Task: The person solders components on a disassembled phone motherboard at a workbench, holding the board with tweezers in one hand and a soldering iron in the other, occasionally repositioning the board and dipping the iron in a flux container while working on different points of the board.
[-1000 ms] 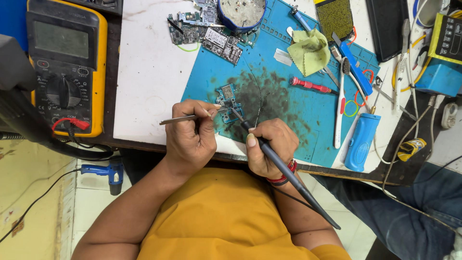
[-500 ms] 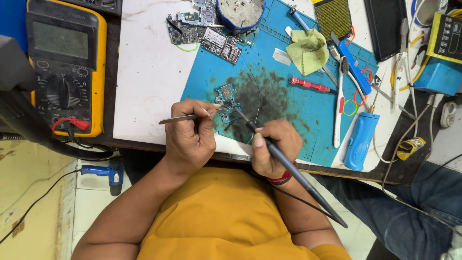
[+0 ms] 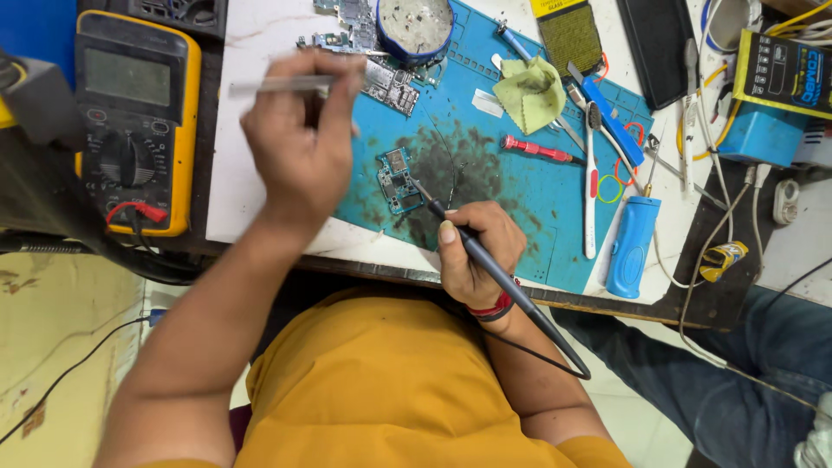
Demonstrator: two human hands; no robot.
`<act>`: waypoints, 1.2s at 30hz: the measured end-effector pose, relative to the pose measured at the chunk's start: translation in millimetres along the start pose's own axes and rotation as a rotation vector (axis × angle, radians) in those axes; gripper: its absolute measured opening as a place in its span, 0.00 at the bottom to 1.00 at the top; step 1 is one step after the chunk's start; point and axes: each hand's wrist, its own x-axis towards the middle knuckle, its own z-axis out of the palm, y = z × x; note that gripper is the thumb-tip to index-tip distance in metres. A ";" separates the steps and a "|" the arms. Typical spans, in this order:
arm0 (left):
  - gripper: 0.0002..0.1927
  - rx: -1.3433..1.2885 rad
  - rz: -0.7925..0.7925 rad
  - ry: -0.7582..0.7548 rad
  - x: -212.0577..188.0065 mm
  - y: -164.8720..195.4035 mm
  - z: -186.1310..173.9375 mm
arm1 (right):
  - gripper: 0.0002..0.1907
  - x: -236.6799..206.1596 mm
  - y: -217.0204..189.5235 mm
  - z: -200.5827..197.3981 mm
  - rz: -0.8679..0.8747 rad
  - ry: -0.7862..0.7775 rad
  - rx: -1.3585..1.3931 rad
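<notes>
The left hand [image 3: 299,143] and its tweezers [image 3: 282,84] are motion-blurred, and the hand hides part of the white tabletop [image 3: 251,186]. The multimeter [image 3: 134,121] loses its top edge to the frame, and the circuit board [image 3: 399,179] parts are too small to tell

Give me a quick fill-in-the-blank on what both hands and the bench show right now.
1. The right hand holds a soldering iron with its tip at the small ____ on the mat.
2. The left hand holds metal ____ above the bench.
3. The multimeter has a ____ case.
4. The screwdriver on the mat has a ____ handle.

Missing words: circuit board; tweezers; yellow; red
</notes>
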 end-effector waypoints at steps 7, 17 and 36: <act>0.03 0.126 0.154 -0.030 43.3 -6.1 17.4 | 0.05 2.3 -12.1 -1.8 0.002 0.007 0.002; 0.03 0.189 0.181 -0.055 30.0 -13.9 28.1 | 0.04 -0.9 -7.0 -7.7 -0.005 -0.003 0.001; 0.04 0.158 0.189 -0.042 15.9 -12.4 24.1 | 0.04 -13.3 -10.4 -8.8 0.007 -0.007 -0.022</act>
